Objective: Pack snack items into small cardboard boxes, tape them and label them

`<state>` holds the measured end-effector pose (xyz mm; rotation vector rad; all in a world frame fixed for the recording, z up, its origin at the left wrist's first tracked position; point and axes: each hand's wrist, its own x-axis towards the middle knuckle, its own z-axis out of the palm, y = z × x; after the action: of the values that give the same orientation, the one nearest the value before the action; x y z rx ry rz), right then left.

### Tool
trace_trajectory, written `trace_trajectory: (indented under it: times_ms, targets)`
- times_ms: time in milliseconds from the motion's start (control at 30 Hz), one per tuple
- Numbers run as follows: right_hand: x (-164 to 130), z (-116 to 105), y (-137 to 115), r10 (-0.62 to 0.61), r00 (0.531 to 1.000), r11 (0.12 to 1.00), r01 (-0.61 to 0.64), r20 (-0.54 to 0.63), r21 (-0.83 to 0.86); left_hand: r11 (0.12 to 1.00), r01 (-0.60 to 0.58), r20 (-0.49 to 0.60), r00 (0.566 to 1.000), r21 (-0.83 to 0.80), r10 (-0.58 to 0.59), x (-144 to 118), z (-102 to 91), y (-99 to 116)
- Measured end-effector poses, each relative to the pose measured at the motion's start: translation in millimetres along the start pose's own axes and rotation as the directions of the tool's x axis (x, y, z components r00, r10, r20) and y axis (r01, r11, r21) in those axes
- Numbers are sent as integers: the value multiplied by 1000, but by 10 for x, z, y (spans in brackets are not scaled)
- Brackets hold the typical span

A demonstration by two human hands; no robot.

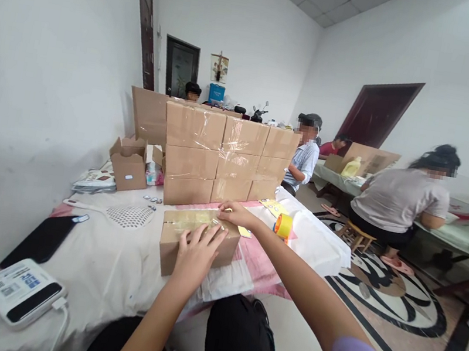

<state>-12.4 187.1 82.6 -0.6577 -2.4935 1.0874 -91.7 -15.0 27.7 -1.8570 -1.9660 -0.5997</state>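
A small brown cardboard box [168, 251] stands before me on the cloth-covered table, with clear yellowish tape across its top. My left hand [200, 248] lies on the box top and near side, its fingers spread. At the far right edge of the top, the fingers of my right hand [233, 214] are bent and pressed together; what they pinch, if anything, is too small to tell. Shiny bits of tape show between the two hands. Right of the box, a yellow tape roll [283, 226] rests on the table.
Stacked taped boxes [192, 160] form a wall behind. Left are an opened carton [128, 164], a white slotted paddle [130, 215], a black phone-like slab [41, 240] and a white device with a cable [20, 291]. Several people sit at tables beyond, one on a stool [356, 235].
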Motion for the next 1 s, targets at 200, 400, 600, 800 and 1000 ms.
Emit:
trace_trajectory:
  times_ms: [200,400,600,800,1000]
  targets:
    - [35,72,49,47,998,998,-46,30,-37,1000,11,-7,1000,-29,-11,-23,-34,21]
    - [20,93,50,40,999,992,-37,23,-120,998,25,-26,999,-50,-26,-50,-4,22]
    - [37,155,104,101,990,965,-122,-99,-234,998,37,-43,998,-59,-39,-36,0,38]
    - [-27,-177,313,175,865,870,-360,-471,-337,997,76,-105,991,-28,-79,-10,13,104]
    - [-325,-1113,1061,319,731,796,-552,-603,-247,987,98,-192,979,126,-72,0,242,121]
